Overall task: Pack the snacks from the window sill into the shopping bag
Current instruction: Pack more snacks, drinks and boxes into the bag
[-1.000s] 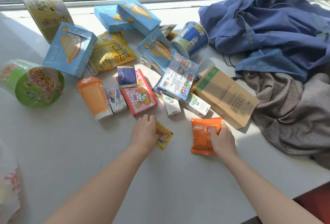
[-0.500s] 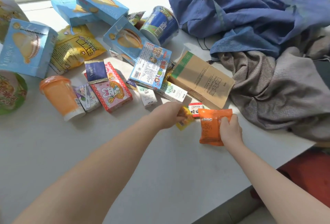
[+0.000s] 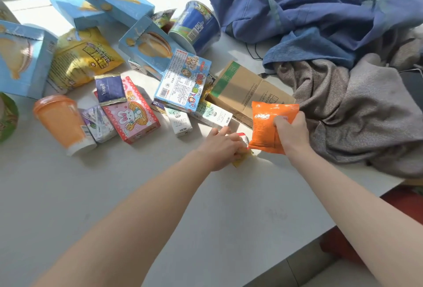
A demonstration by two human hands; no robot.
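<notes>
The right hand point(image 3: 289, 133) is gripping a bright orange foil snack packet point(image 3: 263, 124), thumb and curled fingers pinching its right edge and holding it tilted just above the white window sill point(image 3: 206, 218). At nine o'clock from it, the left hand point(image 3: 223, 147) is lying knuckles up, its fingers curling round a small yellow foil packet point(image 3: 242, 161) whose corner is poking out at five o'clock, while its fingertips are touching a small red-and-white packet point(image 3: 244, 138).

A flat brown paper bag with a green band point(image 3: 247, 90) is lying at twelve o'clock from the left hand, its near edge sitting behind the orange packet. The remaining snacks are sprawling from nine to eleven o'clock, among them a pink rabbit-printed carton point(image 3: 132, 115), an orange plastic cup point(image 3: 61, 122) and a blue noodle tub point(image 3: 196, 26). A crumpled blue garment point(image 3: 320, 7) and a grey knitted one point(image 3: 357, 108) are heaping up at one to three o'clock.
</notes>
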